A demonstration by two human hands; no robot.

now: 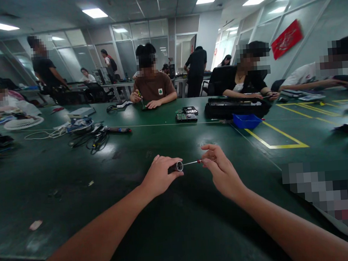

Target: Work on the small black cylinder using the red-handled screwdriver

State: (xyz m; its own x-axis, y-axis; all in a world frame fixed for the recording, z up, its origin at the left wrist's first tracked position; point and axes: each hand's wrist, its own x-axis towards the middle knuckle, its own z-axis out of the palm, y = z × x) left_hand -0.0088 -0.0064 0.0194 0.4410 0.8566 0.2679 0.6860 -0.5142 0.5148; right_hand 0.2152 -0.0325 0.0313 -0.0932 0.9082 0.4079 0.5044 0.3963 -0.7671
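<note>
My left hand [160, 172] is closed around a short dark tube with a silver ring end [179, 166], and the ring faces right toward me. Between the thumb and fingers of my right hand [221, 169] is a screwdriver [192, 162] with a thin metal shaft and a red part by its handle. The shaft points left, and its tip reaches the ring's opening. How deep the tip sits inside, I cannot tell. Most of the screwdriver's handle is hidden by my fingers. Both hands are above the green table [133, 236].
Hard drives [186, 115] lie across the table, near a blue bin [246, 120] and a long black casing [236, 107]. Tangled cables [95, 138] are at left. A pixelated sheet [327, 191] is at right. A person opposite [154, 86] holds a screwdriver; others sit alongside.
</note>
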